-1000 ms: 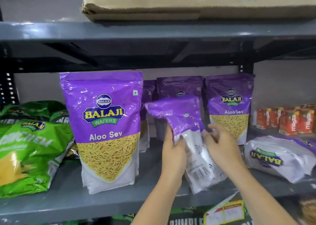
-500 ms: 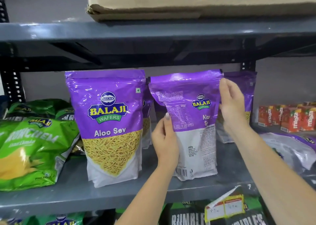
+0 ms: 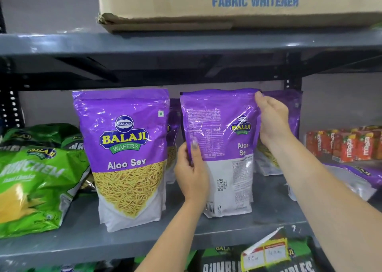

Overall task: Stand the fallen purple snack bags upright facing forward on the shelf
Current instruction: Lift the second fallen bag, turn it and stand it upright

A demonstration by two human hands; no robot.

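A purple Aloo Sev bag (image 3: 223, 147) stands upright on the grey shelf (image 3: 82, 242) with its printed back side toward me. My left hand (image 3: 192, 172) grips its lower left edge. My right hand (image 3: 270, 123) holds its upper right corner. To its left a second purple bag (image 3: 128, 158) stands upright with its front facing me. More purple bags (image 3: 289, 114) stand behind, partly hidden. Another purple bag (image 3: 355, 178) lies fallen on the shelf at the right.
Green snack bags (image 3: 33, 185) lean at the left of the shelf. Red juice cartons (image 3: 347, 145) sit at the far right. A cardboard box (image 3: 237, 3) rests on the shelf above. A price tag (image 3: 266, 253) hangs off the shelf's front edge.
The bag went from tilted in both hands to upright on the shelf. My right hand has moved up to its top corner. My left hand stays on its left edge.
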